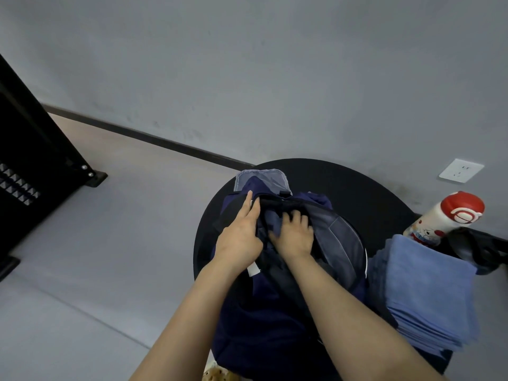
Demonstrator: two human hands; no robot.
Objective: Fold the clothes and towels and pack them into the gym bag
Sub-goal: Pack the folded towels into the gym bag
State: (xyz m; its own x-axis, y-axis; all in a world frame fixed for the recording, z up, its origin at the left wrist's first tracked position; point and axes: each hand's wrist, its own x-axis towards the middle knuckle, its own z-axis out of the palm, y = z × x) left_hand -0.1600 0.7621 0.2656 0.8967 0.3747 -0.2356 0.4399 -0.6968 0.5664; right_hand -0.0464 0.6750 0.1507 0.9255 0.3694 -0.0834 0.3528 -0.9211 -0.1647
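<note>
The dark blue gym bag [264,284] sits in the lower middle of the frame on a round black worktop [357,182]. The left hand [239,237] lies nearly flat on the bag's edge, probably to keep the mouth wide. The right hand [292,235] has its grip curled, pushing blue clothes [275,220] down inside. Folded blue towels [423,292] wait at the lower right, just beside the bag, close to the worktop's edge. A red-capped bottle [445,218] crowds that side; the left has more room.
</note>
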